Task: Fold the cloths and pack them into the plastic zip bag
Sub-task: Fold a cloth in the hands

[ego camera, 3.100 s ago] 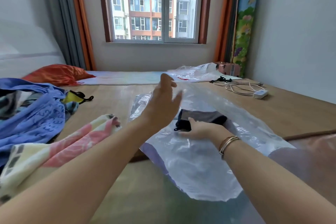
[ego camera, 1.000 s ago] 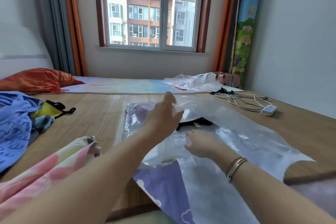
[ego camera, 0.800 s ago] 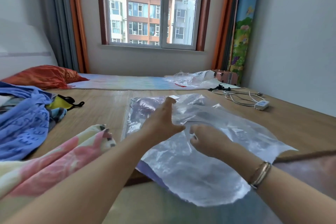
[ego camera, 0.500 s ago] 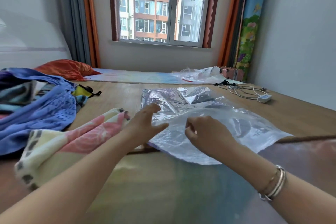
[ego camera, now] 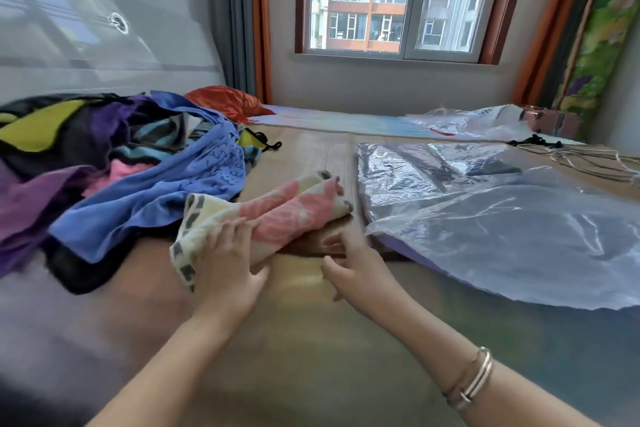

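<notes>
1. The pink and cream towel (ego camera: 277, 215) lies bunched on the bed mat (ego camera: 311, 340), between the heap of clothes on the left and the plastic bag on the right.
2. The left hand (ego camera: 230, 265) rests flat on the near end of the towel, fingers straight and spread, gripping nothing.
3. The right hand (ego camera: 353, 264) hovers just right of the towel over the mat, fingers loosely spread and holding nothing; whether its fingertips touch the towel cannot be told. Two metal bangles (ego camera: 472, 380) sit on that wrist.
4. The clear plastic zip bag (ego camera: 502, 218) lies flat to the right, just beside the towel's far end, with a dark folded cloth (ego camera: 491, 168) showing through it near the far side.
5. The heap of clothes (ego camera: 114, 163) on the left has a blue cloth (ego camera: 166, 198) draped over it, its edge touching the towel.
6. Farther back lie an orange pillow (ego camera: 225, 102), a second crumpled plastic bag (ego camera: 467, 121) and a white cable (ego camera: 588, 160).
</notes>
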A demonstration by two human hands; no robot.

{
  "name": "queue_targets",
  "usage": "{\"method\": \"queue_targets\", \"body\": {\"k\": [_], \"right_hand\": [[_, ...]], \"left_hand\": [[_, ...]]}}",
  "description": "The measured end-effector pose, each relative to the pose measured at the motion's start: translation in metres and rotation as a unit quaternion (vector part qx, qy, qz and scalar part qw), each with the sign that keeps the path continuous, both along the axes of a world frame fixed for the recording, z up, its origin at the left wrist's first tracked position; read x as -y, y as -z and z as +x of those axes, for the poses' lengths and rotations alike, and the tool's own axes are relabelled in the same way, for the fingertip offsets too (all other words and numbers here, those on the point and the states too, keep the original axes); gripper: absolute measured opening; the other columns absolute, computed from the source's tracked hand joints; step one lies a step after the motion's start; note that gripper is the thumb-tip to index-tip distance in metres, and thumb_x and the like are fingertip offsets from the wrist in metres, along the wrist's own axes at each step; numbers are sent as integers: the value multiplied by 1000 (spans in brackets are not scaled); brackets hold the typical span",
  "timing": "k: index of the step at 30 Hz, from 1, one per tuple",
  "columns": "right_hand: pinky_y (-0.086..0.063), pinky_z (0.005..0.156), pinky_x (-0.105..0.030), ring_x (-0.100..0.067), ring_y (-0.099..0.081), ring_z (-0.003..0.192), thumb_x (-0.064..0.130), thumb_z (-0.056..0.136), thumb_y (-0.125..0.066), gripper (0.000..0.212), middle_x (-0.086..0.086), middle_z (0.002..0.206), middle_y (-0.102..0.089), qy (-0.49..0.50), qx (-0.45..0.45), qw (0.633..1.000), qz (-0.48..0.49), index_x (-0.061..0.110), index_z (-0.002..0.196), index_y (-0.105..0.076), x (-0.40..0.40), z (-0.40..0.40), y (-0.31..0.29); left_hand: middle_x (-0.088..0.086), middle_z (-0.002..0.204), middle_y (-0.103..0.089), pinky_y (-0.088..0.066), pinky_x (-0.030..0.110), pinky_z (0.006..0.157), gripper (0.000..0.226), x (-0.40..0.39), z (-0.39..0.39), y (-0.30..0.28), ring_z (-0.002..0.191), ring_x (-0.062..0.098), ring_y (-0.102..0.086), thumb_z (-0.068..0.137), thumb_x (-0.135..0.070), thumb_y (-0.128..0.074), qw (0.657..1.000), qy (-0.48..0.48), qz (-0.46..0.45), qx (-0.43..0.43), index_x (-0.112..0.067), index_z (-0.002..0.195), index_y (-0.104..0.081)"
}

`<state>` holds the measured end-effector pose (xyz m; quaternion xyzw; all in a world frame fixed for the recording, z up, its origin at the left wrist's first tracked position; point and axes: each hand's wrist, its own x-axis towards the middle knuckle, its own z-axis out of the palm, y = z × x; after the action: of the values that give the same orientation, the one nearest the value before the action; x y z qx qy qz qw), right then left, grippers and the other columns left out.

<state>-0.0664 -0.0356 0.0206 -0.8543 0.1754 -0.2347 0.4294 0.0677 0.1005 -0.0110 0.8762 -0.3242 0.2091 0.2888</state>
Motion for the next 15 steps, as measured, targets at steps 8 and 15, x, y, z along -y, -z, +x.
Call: {"method": "queue_targets", "body": {"k": [8,15], "right_hand": [[-54,47,-29,-21,-70,72,18,96,-53,34,0,113,-54,-17,40,947,317,14,126,-37,8,49,1],[-49,40,-21,-17,-68,55,26,92,-63,52,-19,130,-52,-35,58,875,480,7,135,-41,16,59,-1]], "left_hand": [[4,87,-67,-39,42,85,28,2,12,-4,92,32,-53,64,-11,-79,997,-13,-17,81,-16,89,-68],[-10,96,-63,-42,37,91,33,-10,1,-8,102,18,-50,83,-53,-56,991,59,-124,-11,-25,94,-70]]}}
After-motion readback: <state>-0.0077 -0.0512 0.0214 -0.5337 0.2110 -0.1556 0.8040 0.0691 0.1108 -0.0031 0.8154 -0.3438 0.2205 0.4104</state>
